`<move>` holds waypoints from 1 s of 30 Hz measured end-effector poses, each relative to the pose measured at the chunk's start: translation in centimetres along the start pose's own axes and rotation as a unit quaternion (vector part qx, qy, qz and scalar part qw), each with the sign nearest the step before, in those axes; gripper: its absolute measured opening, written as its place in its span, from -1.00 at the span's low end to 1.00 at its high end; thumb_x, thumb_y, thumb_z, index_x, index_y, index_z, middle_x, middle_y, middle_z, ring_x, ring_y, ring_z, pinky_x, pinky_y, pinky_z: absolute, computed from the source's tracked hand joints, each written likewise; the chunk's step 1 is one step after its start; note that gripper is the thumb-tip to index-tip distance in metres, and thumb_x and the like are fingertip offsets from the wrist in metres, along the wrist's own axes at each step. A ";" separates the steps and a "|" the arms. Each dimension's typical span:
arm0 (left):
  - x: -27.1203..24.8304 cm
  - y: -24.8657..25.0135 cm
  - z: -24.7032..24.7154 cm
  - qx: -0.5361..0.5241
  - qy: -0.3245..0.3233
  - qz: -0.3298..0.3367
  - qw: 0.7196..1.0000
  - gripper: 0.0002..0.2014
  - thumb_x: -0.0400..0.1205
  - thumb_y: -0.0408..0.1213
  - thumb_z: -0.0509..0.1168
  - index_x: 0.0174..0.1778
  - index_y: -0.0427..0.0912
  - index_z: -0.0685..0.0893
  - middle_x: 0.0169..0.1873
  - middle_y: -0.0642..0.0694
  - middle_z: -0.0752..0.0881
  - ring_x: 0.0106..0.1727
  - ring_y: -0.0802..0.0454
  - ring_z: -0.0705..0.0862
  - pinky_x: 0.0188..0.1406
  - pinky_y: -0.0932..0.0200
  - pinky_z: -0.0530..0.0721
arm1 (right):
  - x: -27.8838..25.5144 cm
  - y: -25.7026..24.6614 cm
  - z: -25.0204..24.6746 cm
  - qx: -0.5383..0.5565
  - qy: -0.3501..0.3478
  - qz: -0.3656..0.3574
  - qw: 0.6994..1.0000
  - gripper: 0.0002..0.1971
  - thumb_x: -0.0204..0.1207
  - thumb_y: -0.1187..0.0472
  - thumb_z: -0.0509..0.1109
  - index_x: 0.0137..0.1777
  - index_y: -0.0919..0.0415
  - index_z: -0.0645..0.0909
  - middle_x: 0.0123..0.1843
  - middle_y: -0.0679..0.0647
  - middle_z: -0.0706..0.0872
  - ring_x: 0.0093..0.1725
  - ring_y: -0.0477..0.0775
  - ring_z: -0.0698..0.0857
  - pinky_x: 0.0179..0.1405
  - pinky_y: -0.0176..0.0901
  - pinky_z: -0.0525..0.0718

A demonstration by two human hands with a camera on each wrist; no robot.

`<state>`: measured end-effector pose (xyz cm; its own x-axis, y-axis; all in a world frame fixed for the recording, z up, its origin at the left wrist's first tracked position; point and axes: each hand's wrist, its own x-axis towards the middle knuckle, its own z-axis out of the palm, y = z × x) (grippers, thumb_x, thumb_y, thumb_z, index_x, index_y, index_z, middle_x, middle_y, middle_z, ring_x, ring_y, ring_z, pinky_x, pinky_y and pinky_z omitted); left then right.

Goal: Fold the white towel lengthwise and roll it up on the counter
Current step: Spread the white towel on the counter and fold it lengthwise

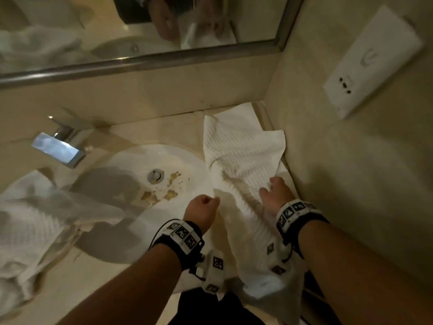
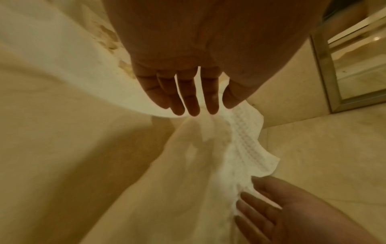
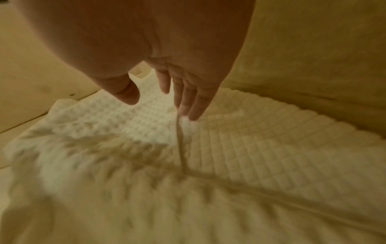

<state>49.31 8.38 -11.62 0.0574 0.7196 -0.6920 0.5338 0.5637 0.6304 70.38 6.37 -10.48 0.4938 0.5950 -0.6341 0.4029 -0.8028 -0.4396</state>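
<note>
The white waffle-weave towel (image 1: 243, 156) lies as a long strip on the counter (image 1: 112, 282) right of the sink, from the back wall to the front edge, where its near end hangs over. My left hand (image 1: 206, 202) is curled at the towel's left edge beside the basin. In the left wrist view its fingertips (image 2: 194, 112) meet bunched towel (image 2: 240, 140) cloth and pinch it. My right hand (image 1: 271, 188) rests flat on the towel near the right wall, fingers straight. The right wrist view shows that hand (image 3: 162, 107) pressing the towel (image 3: 250, 148).
A white sink (image 1: 131, 156) with brown stains near its drain lies left of the towel, a chrome faucet (image 1: 58, 146) behind it. A second crumpled white towel (image 1: 35, 219) sits at the far left. A mirror (image 1: 140, 31) runs along the back; a socket plate (image 1: 372, 62) hangs on the right wall.
</note>
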 end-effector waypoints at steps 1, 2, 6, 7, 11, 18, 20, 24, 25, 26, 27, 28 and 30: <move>0.7 1.0 -0.3 0.003 0.003 0.014 1.000 -0.67 0.69 0.03 0.34 -0.06 -0.20 0.74 -0.15 -0.14 0.79 -0.09 -0.11 0.75 0.00 -0.06 0.74 | 0.7 -0.4 0.1 0.016 0.016 0.010 1.000 -0.39 0.68 0.07 0.30 0.68 0.13 0.20 0.63 0.17 0.41 0.48 0.27 0.54 0.30 -0.03 0.53; 1.6 2.2 -0.6 0.007 0.003 0.030 1.000 -0.69 0.69 0.03 0.35 -0.04 -0.18 0.74 -0.14 -0.11 0.79 -0.09 -0.08 0.74 -0.05 0.02 0.71 | 1.3 -1.1 0.0 0.032 0.035 0.018 0.999 -0.37 0.66 0.10 0.32 0.68 0.15 0.19 0.60 0.19 0.44 0.46 0.29 0.55 0.27 -0.03 0.53; 5.3 7.0 -1.1 -0.009 0.017 0.089 0.996 -0.72 0.60 0.04 0.45 0.15 0.02 0.67 0.12 -0.07 0.67 0.07 -0.05 0.71 0.02 0.05 0.74 | 4.2 -2.4 -0.8 0.138 0.088 0.017 0.986 -0.47 0.47 0.18 0.45 0.45 0.13 0.49 0.16 0.09 0.72 0.11 0.25 0.73 0.04 -0.06 0.64; 6.5 7.8 -1.2 0.006 0.039 0.098 0.994 -0.64 0.56 0.07 0.46 0.24 0.12 0.63 0.21 -0.08 0.60 0.18 -0.09 0.68 0.15 -0.05 0.75 | 5.1 -2.5 -1.0 0.155 0.097 0.026 0.983 -0.47 0.41 0.13 0.50 0.40 0.10 0.55 0.11 0.05 0.74 0.08 0.25 0.74 0.07 0.00 0.70; 9.5 10.0 -0.6 0.171 0.033 0.109 0.979 -0.28 0.53 0.11 0.46 0.60 0.22 0.34 0.48 -0.05 0.48 0.48 -0.21 0.45 0.50 -0.20 0.52 | 7.2 -3.2 -1.7 0.150 0.090 0.028 0.984 -0.62 0.47 -0.01 0.55 0.24 0.04 0.61 0.11 -0.01 0.71 0.07 0.20 0.73 0.12 0.08 0.73; 10.3 8.7 -1.1 0.382 -0.084 0.086 0.916 -0.81 0.60 0.09 0.26 -0.04 0.07 0.58 -0.05 -0.01 0.66 0.04 -0.14 0.67 0.22 -0.10 0.67 | 8.9 -5.3 -2.4 0.110 0.071 0.056 0.990 -0.48 0.51 -0.24 0.44 0.32 0.09 0.63 0.29 0.12 0.74 0.15 0.24 0.74 0.26 0.14 0.69; 10.4 7.5 -2.2 0.346 -0.129 0.065 0.927 -0.80 0.55 0.10 0.26 -0.15 0.07 0.59 -0.11 0.00 0.72 -0.07 -0.06 0.71 0.13 -0.07 0.72 | 8.6 -6.9 -2.5 0.054 0.042 0.033 0.997 -0.44 0.64 -0.19 0.32 0.52 0.13 0.50 0.43 0.11 0.63 0.36 0.28 0.63 0.33 0.03 0.57; 9.7 6.4 -4.4 0.288 -0.146 0.027 0.946 -0.62 0.61 0.22 0.29 -0.18 -0.05 0.69 -0.18 -0.06 0.76 -0.15 0.00 0.73 -0.08 0.08 0.69 | 8.7 -9.8 -1.8 0.034 0.025 -0.038 0.998 -0.53 0.77 -0.09 0.11 0.50 0.17 0.53 0.45 0.16 0.62 0.40 0.26 0.59 0.32 -0.01 0.51; 9.6 6.3 -4.8 0.268 -0.125 0.022 0.955 -0.53 0.61 0.30 0.27 -0.14 -0.09 0.71 -0.18 -0.08 0.77 -0.16 -0.02 0.74 -0.11 0.06 0.69 | 8.7 -10.6 -1.5 0.045 0.025 -0.057 0.997 -0.53 0.78 -0.07 0.10 0.50 0.21 0.53 0.45 0.18 0.62 0.41 0.25 0.58 0.32 -0.04 0.49; 9.8 6.2 -5.2 0.242 -0.086 0.019 0.966 -0.48 0.60 0.35 0.26 -0.06 -0.11 0.68 -0.15 -0.10 0.77 -0.15 -0.04 0.74 -0.11 0.03 0.70 | 8.7 -11.5 -1.3 0.066 0.023 -0.070 0.995 -0.53 0.79 -0.04 0.10 0.49 0.25 0.53 0.44 0.21 0.62 0.41 0.25 0.58 0.29 -0.08 0.47; 10.1 6.2 -5.5 0.204 -0.034 0.020 0.978 -0.49 0.59 0.35 0.28 0.03 -0.08 0.60 -0.07 -0.10 0.75 -0.10 -0.04 0.74 -0.07 0.00 0.73 | 8.7 -12.2 -1.1 0.104 0.013 -0.081 0.991 -0.53 0.79 -0.03 0.11 0.48 0.29 0.54 0.43 0.23 0.63 0.41 0.24 0.58 0.28 -0.11 0.47; 10.4 6.3 -5.8 0.163 0.021 0.026 0.986 -0.51 0.57 0.32 0.33 0.15 -0.01 0.50 0.05 -0.09 0.70 -0.02 -0.05 0.73 0.03 -0.05 0.74 | 8.7 -13.2 -0.9 0.150 -0.010 -0.088 0.985 -0.54 0.79 -0.01 0.15 0.48 0.31 0.55 0.44 0.22 0.63 0.43 0.23 0.58 0.35 -0.09 0.48; 11.3 6.8 -6.3 0.131 0.078 0.082 0.985 -0.38 0.58 0.19 0.40 0.47 0.24 0.26 0.34 -0.11 0.50 0.22 -0.11 0.63 0.31 -0.16 0.69 | 8.3 -15.0 -0.4 0.237 -0.075 -0.071 0.966 -0.57 0.76 0.02 0.24 0.50 0.27 0.54 0.46 0.04 0.60 0.46 0.10 0.55 0.54 0.05 0.43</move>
<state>48.27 22.88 -12.89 0.0405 0.8574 -0.5131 0.7293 0.3257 0.6018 68.72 23.39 -8.94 0.3282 0.7165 -0.6155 0.0434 -0.6624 -0.7479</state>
